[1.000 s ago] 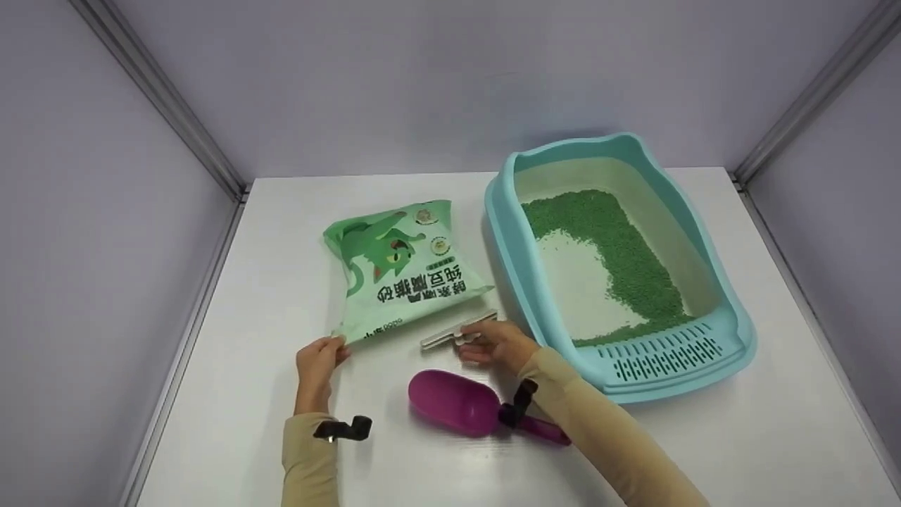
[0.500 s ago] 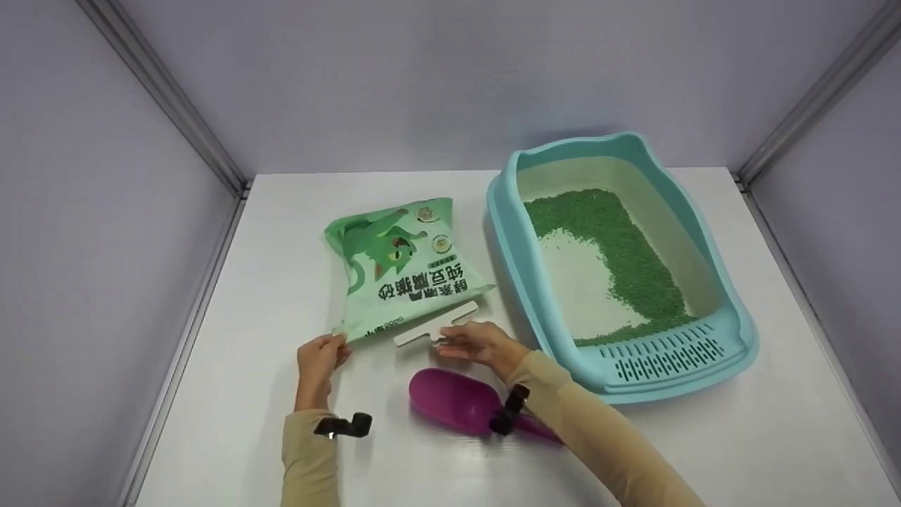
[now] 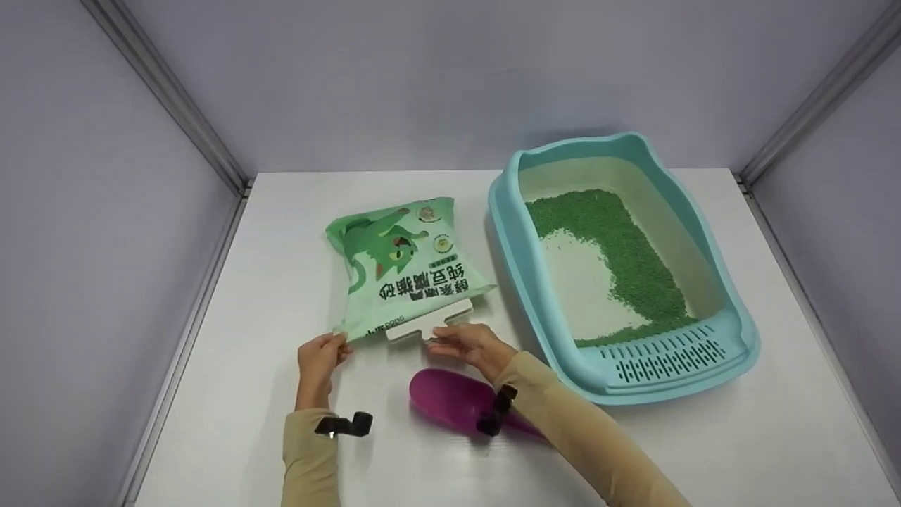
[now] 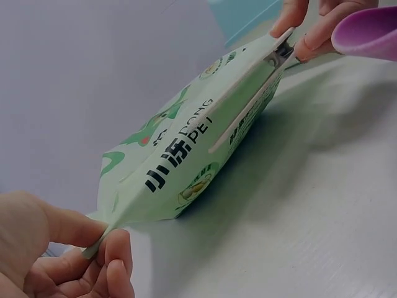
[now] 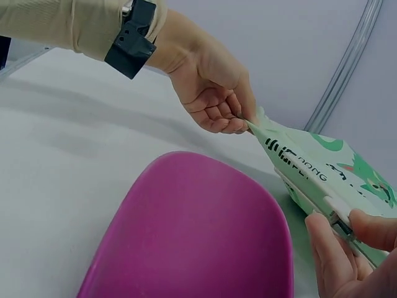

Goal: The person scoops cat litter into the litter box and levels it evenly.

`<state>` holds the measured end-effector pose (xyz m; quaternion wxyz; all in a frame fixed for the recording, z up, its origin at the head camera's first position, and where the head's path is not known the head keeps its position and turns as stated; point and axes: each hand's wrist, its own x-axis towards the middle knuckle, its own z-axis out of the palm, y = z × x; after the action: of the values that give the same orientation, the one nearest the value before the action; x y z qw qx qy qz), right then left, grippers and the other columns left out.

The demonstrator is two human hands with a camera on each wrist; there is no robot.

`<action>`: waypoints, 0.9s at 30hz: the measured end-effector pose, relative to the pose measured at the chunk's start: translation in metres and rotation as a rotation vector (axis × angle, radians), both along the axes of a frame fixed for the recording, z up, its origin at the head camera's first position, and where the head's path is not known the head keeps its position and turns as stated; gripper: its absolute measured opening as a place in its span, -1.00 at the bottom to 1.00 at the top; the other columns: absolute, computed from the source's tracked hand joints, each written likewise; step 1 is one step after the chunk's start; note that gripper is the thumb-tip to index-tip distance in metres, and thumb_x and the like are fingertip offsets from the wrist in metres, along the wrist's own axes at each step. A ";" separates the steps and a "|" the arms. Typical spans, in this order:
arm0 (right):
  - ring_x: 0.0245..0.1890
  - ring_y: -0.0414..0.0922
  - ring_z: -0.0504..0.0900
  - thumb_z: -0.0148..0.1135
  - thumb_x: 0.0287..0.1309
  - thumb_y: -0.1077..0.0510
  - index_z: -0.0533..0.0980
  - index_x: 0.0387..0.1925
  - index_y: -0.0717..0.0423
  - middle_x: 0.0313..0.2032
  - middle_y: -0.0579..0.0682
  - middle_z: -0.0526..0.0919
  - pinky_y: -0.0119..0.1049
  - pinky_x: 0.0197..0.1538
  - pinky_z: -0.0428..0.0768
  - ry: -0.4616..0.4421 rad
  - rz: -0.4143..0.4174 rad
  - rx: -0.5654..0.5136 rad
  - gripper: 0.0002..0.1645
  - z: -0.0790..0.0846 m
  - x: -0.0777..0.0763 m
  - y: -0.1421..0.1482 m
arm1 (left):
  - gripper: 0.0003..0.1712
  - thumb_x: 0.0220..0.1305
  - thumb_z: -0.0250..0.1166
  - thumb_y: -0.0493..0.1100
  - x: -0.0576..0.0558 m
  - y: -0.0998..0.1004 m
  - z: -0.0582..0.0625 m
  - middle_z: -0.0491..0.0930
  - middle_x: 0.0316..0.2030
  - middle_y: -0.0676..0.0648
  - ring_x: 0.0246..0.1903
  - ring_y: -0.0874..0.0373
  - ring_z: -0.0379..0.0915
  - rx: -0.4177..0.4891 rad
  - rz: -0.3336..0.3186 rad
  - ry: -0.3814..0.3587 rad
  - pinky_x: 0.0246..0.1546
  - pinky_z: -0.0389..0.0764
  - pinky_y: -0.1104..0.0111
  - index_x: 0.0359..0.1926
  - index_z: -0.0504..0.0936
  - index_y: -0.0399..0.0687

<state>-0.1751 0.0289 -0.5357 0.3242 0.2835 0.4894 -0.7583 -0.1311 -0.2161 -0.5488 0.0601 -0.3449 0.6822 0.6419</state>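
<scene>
A green-and-white cat litter bag (image 3: pixel 401 260) lies on the table, printed with a green cat. My left hand (image 3: pixel 320 362) pinches its near left corner between thumb and fingers, drawing the edge taut, as the left wrist view also shows. In my right hand (image 3: pixel 475 345) is a white bag clip (image 3: pixel 429 324), gripped at its middle by thumb and fingers. Seen from the left wrist, the clip's two long bars are spread, one above and one below the bag's near edge (image 4: pixel 192 127). A metal spring part shows between the fingers of the right hand.
A magenta scoop (image 3: pixel 450 398) lies under the right forearm, its handle partly covered. On the right stands a blue litter box (image 3: pixel 514 239) with green litter (image 3: pixel 623 253) along its far and right sides. Walls enclose the white table (image 3: pixel 267 239).
My right hand has moved left with the bag clip, bringing it from beside the bag onto its near edge. My left hand keeps its pinch on the corner.
</scene>
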 end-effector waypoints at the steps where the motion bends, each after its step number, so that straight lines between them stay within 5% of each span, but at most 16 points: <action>1: -0.56 -0.06 0.70 0.16 0.12 0.51 0.50 -0.46 0.31 -0.63 0.09 0.65 -0.34 -0.37 0.73 -0.002 -0.010 -0.002 -0.87 -0.001 0.000 -0.001 | -0.67 0.32 0.16 -0.25 0.000 0.000 0.000 0.57 -0.63 0.10 -0.56 0.36 0.50 -0.001 0.000 0.000 -0.44 0.56 0.59 -0.07 0.55 -0.51; 13: -0.50 -0.04 0.72 0.15 0.13 0.51 0.54 -0.44 0.36 -0.61 0.10 0.66 -0.32 -0.32 0.74 -0.014 -0.085 -0.027 -0.90 -0.003 -0.004 -0.014 | -0.74 0.31 0.16 -0.26 0.001 0.001 0.000 0.57 -0.65 0.12 -0.56 0.36 0.49 -0.015 0.001 0.011 -0.46 0.54 0.60 -0.18 0.57 -0.46; 23: -0.47 -0.05 0.71 0.14 0.15 0.49 0.50 -0.11 0.51 -0.59 0.10 0.63 -0.32 -0.26 0.74 -0.023 -0.095 -0.026 -0.76 -0.006 -0.008 -0.022 | -0.68 0.31 0.17 -0.25 0.000 0.002 -0.002 0.59 -0.60 0.10 -0.53 0.37 0.52 -0.009 0.006 0.017 -0.46 0.55 0.60 -0.09 0.56 -0.50; 27: -0.46 -0.03 0.70 0.13 0.14 0.51 0.53 -0.27 0.45 -0.60 0.11 0.63 -0.32 -0.30 0.73 -0.031 -0.106 -0.038 -0.89 -0.006 -0.009 -0.024 | -0.69 0.31 0.17 -0.25 0.000 0.002 -0.002 0.59 -0.60 0.09 -0.53 0.37 0.51 -0.011 0.014 0.011 -0.46 0.55 0.60 -0.10 0.56 -0.49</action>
<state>-0.1841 0.0048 -0.5420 0.2962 0.3145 0.4541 -0.7792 -0.1308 -0.2142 -0.5512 0.0497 -0.3467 0.6836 0.6403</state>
